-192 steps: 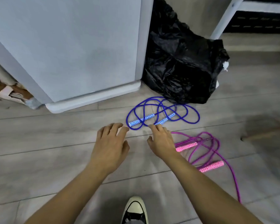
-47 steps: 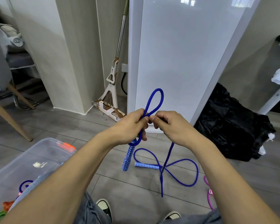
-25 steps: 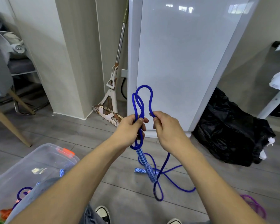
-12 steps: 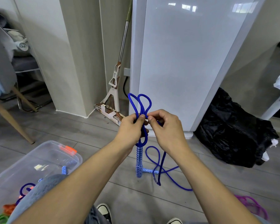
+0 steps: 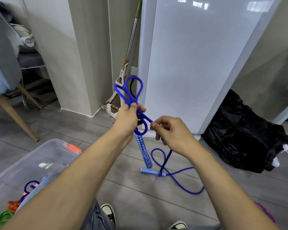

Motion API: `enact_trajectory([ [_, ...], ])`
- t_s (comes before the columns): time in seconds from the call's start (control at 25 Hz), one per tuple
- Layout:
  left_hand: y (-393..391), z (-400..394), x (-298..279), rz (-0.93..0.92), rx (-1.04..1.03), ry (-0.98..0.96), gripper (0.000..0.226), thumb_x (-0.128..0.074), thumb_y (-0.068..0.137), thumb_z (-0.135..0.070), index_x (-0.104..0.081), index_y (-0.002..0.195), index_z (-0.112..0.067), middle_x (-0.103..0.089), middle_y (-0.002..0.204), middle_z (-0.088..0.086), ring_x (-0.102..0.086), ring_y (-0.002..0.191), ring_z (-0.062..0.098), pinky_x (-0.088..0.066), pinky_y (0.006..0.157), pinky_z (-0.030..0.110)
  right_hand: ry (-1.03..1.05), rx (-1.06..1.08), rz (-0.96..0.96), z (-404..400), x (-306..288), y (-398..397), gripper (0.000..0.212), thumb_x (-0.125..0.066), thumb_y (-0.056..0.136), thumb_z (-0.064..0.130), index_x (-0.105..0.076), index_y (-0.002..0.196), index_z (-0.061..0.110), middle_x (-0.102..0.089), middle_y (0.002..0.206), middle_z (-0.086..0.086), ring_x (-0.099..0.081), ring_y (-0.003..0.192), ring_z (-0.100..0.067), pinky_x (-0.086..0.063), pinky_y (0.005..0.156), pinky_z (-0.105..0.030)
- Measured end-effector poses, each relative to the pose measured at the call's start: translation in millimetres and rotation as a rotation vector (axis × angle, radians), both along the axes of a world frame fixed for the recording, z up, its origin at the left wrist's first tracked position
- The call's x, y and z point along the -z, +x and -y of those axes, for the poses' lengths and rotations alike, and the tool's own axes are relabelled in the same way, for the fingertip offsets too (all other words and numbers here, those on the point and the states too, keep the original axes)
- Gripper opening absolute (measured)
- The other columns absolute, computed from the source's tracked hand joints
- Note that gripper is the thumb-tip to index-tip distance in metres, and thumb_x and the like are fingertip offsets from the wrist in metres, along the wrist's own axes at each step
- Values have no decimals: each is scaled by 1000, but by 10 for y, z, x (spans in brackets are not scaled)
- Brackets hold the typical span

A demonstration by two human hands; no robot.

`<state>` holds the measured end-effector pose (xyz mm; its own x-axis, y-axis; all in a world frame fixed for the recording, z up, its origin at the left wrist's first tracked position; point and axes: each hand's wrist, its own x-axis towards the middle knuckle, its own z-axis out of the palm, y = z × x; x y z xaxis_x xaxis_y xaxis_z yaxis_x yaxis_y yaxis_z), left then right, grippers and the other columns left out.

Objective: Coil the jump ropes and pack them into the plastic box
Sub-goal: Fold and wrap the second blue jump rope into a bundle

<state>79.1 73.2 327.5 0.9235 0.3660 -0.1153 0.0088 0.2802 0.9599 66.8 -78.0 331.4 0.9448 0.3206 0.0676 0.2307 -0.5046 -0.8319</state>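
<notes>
Head view: left hand [image 5: 126,120] gripping blue rope [image 5: 131,92] loops above a dangling handle [image 5: 144,151]; right hand [image 5: 171,131] pinching the strand just beside, slack trailing down-right to the floor. Plastic box [image 5: 45,156] waiting lower left, nearer the left hand.

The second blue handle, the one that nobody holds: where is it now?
In the head view the second blue handle lies flat on the grey floor, lower centre, just below the hanging handle and left of the black bag.

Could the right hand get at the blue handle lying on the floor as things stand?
Probably yes, though not freely: the right hand pinches the blue rope, so it would need to let go; nothing blocks the floor handle below it.
</notes>
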Motion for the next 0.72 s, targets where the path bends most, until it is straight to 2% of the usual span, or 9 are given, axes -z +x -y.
enact_trajectory([
  [0.08,104,-248,-68,64,-107,-245,26,-32,107,-16,-50,90,-10,-58,71,4,-64,62,21,-56,70,40,-111,-187,-155,167,-45,33,29,-52,103,31,-73,90,15,-61,60,-1,-52,53,-16,-47,59,-29],
  [0.12,136,-360,-88,91,-146,-341,26,-31,107,-15,-49,89,-10,-53,66,3,-60,55,21,-58,64,38,-159,-263,-232,283,-71,57,33,-50,104,31,-74,91,13,-59,59,-2,-52,55,-17,-47,60,-28],
  [0.2,162,-512,-89,111,-199,-402,25,-31,106,-14,-47,88,-10,-45,61,1,-47,47,17,-52,51,31,-247,-344,-340,543,-103,117,38,-49,104,32,-75,93,8,-56,58,-3,-51,57,-19,-47,63,-27],
  [0.32,147,-506,-70,100,-173,-198,23,-33,106,-16,-48,89,-12,-43,61,-1,-38,43,13,-44,45,27,-250,-232,-289,820,-116,232,34,-51,103,29,-71,88,7,-47,57,1,-41,56,-19,-39,59,-29],
  [0.44,57,-324,-52,92,22,120,23,-33,107,-19,-50,93,-11,-49,69,2,-40,45,14,-45,48,30,-119,-163,-143,777,-161,234,29,-50,104,26,-68,85,13,-40,57,7,-32,56,-15,-31,52,-24],
  [0.56,-103,-128,-44,80,248,439,23,-35,107,-24,-53,101,-11,-65,81,2,-48,53,17,-50,57,33,-62,-190,4,539,-212,149,27,-49,104,27,-63,83,17,-39,54,11,-32,53,-11,-31,52,-22],
  [0.64,-195,-6,-38,97,353,550,21,-36,107,-25,-53,104,-13,-71,89,0,-50,58,19,-52,59,34,-55,-153,99,405,-208,119,26,-49,104,29,-61,82,19,-41,52,12,-34,51,-8,-33,53,-22],
  [0.72,-262,105,-34,113,425,570,20,-36,107,-24,-51,109,-12,-73,91,3,-50,59,20,-52,60,34,-55,-76,187,331,-173,114,27,-49,104,31,-58,79,24,-48,55,14,-38,53,-6,-37,56,-23],
])
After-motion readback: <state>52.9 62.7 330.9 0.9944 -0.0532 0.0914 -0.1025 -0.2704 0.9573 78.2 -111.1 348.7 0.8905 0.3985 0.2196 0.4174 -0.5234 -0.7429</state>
